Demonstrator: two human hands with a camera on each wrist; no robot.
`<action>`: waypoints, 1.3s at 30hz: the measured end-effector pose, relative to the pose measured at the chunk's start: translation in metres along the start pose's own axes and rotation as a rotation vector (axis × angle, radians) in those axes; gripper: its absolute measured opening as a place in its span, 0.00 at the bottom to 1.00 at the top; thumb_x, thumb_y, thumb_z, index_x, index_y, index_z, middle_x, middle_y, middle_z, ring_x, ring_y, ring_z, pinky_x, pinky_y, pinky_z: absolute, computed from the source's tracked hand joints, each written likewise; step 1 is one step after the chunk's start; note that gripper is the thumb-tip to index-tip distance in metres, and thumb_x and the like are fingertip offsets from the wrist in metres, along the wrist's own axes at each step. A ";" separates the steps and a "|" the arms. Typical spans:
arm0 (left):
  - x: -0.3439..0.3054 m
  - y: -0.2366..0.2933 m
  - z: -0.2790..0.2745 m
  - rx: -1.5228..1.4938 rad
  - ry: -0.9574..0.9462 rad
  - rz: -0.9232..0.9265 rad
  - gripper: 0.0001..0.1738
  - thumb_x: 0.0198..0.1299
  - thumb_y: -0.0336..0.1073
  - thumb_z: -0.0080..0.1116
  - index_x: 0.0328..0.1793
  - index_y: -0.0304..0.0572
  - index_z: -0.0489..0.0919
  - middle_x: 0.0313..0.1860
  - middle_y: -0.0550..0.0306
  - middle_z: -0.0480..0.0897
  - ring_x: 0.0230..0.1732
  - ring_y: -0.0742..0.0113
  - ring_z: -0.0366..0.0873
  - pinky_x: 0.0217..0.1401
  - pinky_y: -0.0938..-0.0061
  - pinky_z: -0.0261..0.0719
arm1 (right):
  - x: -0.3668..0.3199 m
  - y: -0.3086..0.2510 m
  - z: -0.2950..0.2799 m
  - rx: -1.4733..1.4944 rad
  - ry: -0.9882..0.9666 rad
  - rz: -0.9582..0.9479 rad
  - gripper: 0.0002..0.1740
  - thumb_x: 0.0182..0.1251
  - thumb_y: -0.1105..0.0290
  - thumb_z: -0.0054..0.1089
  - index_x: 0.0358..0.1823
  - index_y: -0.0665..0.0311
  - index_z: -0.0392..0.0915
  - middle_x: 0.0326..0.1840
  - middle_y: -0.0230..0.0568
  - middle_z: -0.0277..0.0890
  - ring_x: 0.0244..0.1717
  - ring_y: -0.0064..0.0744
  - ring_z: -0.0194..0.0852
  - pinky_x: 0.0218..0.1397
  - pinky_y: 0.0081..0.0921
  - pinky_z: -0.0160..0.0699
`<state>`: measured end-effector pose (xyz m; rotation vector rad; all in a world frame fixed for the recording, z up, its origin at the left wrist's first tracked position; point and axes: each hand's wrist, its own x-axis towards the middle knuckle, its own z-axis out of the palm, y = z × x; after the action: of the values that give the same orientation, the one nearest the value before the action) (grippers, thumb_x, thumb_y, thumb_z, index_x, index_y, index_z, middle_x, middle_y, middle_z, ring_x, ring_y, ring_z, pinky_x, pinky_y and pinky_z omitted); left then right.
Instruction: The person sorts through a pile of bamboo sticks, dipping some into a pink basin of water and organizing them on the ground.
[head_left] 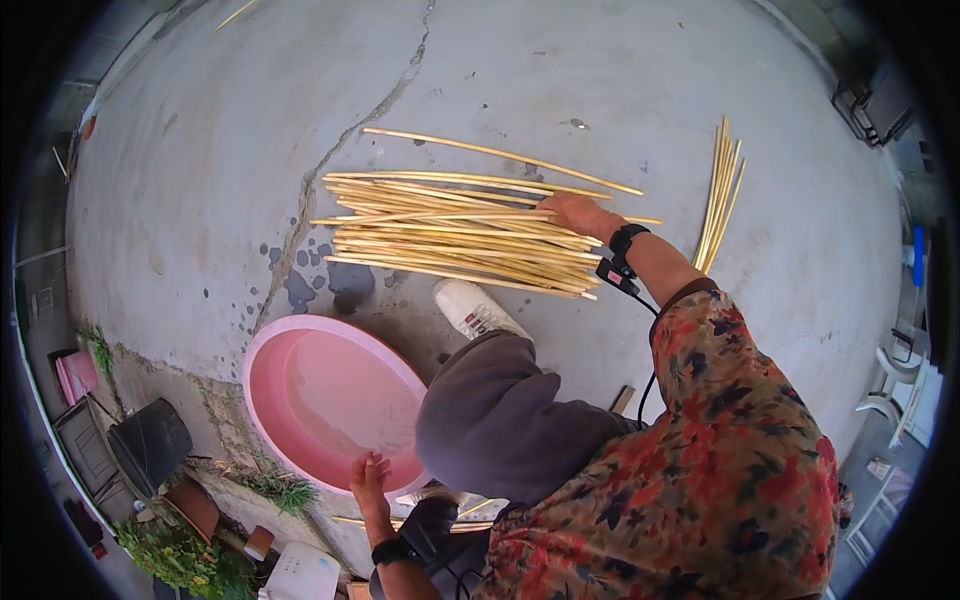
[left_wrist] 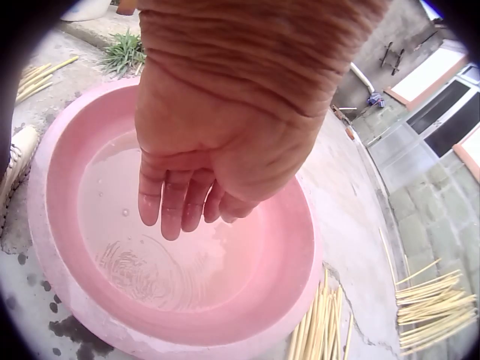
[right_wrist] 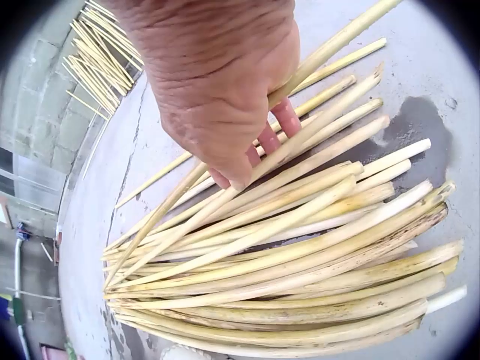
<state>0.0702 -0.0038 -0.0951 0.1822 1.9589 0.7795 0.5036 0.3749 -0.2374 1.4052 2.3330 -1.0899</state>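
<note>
My right hand (head_left: 582, 214) is at the right end of a pile of long, pale yellow stalks (head_left: 450, 225) on the concrete floor. In the right wrist view its fingers curl round a stalk (right_wrist: 330, 52) on the upper side of the pile; the palm hides part of the grip. Over the near edge of a round pink basin (head_left: 262, 385) hangs my left hand (head_left: 370, 480), fingers loosely bent and holding nothing. Ripples mark the shallow water (left_wrist: 142, 270) below it in the left wrist view.
One loose stalk (head_left: 500, 152) lies beyond the pile, and a smaller bundle (head_left: 720, 200) lies to the right. A white shoe (head_left: 475, 308) stands between pile and basin. Wet patches (head_left: 350, 285) spot the floor. A black bucket (head_left: 150, 445) and plants (head_left: 285, 490) are at the left.
</note>
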 end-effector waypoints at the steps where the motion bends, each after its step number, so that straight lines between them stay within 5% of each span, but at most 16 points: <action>1: -0.001 -0.002 0.000 -0.006 0.011 -0.005 0.15 0.60 0.39 0.49 0.48 0.38 0.71 0.39 0.53 0.77 0.38 0.64 0.76 0.37 0.75 0.74 | -0.001 0.002 0.002 0.046 0.034 -0.009 0.18 0.57 0.68 0.50 0.50 0.56 0.69 0.48 0.46 0.67 0.52 0.47 0.63 0.55 0.36 0.63; 9: -0.016 -0.007 -0.008 -0.066 0.053 0.015 0.14 0.60 0.40 0.51 0.47 0.40 0.73 0.38 0.55 0.77 0.35 0.67 0.76 0.35 0.78 0.74 | 0.004 -0.018 -0.002 0.250 0.292 -0.042 0.11 0.60 0.62 0.49 0.40 0.58 0.73 0.39 0.50 0.73 0.42 0.51 0.70 0.45 0.39 0.68; 17: -0.037 -0.013 -0.002 -0.101 0.070 -0.020 0.12 0.60 0.38 0.50 0.46 0.41 0.73 0.38 0.56 0.77 0.35 0.68 0.76 0.35 0.78 0.75 | 0.018 -0.033 0.029 0.038 0.211 0.009 0.13 0.61 0.59 0.45 0.37 0.59 0.74 0.38 0.49 0.73 0.43 0.50 0.70 0.44 0.40 0.70; 19: -0.040 -0.016 -0.005 -0.083 0.072 -0.047 0.11 0.61 0.37 0.49 0.46 0.40 0.73 0.38 0.56 0.77 0.37 0.67 0.77 0.35 0.78 0.75 | 0.023 -0.034 0.037 0.043 0.176 0.162 0.12 0.60 0.60 0.46 0.37 0.59 0.74 0.39 0.48 0.73 0.43 0.49 0.70 0.45 0.39 0.70; 30: -0.039 -0.028 -0.010 -0.059 0.073 -0.046 0.10 0.61 0.34 0.48 0.46 0.39 0.73 0.38 0.56 0.78 0.36 0.67 0.78 0.33 0.79 0.75 | 0.023 -0.067 0.024 -0.084 0.083 0.209 0.15 0.56 0.61 0.53 0.43 0.59 0.73 0.46 0.47 0.71 0.48 0.46 0.70 0.48 0.38 0.71; 39: -0.042 -0.022 -0.005 -0.062 0.082 -0.025 0.11 0.59 0.33 0.49 0.47 0.38 0.72 0.37 0.55 0.78 0.36 0.67 0.78 0.32 0.79 0.75 | 0.033 -0.068 0.028 0.022 0.033 0.317 0.15 0.50 0.65 0.55 0.40 0.59 0.73 0.44 0.47 0.72 0.48 0.46 0.71 0.46 0.37 0.72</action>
<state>0.0914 -0.0417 -0.0752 0.0895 2.0077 0.8414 0.4249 0.3599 -0.2413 1.7379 2.0297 -1.0075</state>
